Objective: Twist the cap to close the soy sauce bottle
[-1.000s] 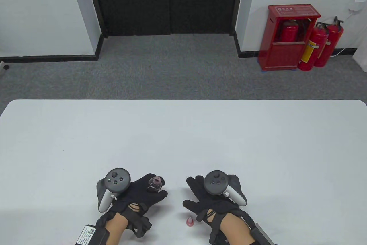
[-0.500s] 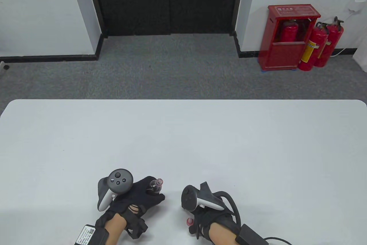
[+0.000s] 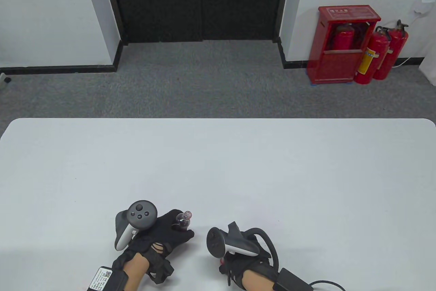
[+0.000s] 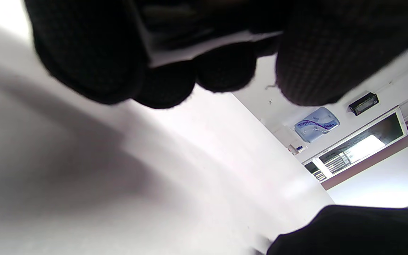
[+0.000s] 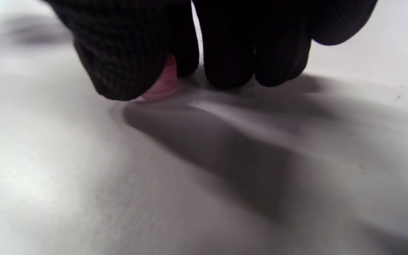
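My left hand (image 3: 168, 233) grips a small dark soy sauce bottle (image 3: 184, 220) near the table's front edge. Its open, capless neck points up and away. In the left wrist view my curled fingers (image 4: 94, 53) fill the top and hide the bottle. My right hand (image 3: 227, 264) is turned with its fingers down over the small pink cap (image 3: 222, 261), which is almost hidden in the table view. In the right wrist view the thumb and fingers (image 5: 225, 53) pinch the pink cap (image 5: 163, 86), which rests on the table.
The white table (image 3: 218, 161) stretches far ahead and to both sides. A black cable (image 3: 323, 284) trails from my right wrist at the front edge. On the floor beyond the table, a red extinguisher cabinet (image 3: 344, 44) stands at the back right.
My right hand has turned from lying flat to fingers down, moved back and left, and closed on the pink cap. My left hand has shifted the bottle slightly.
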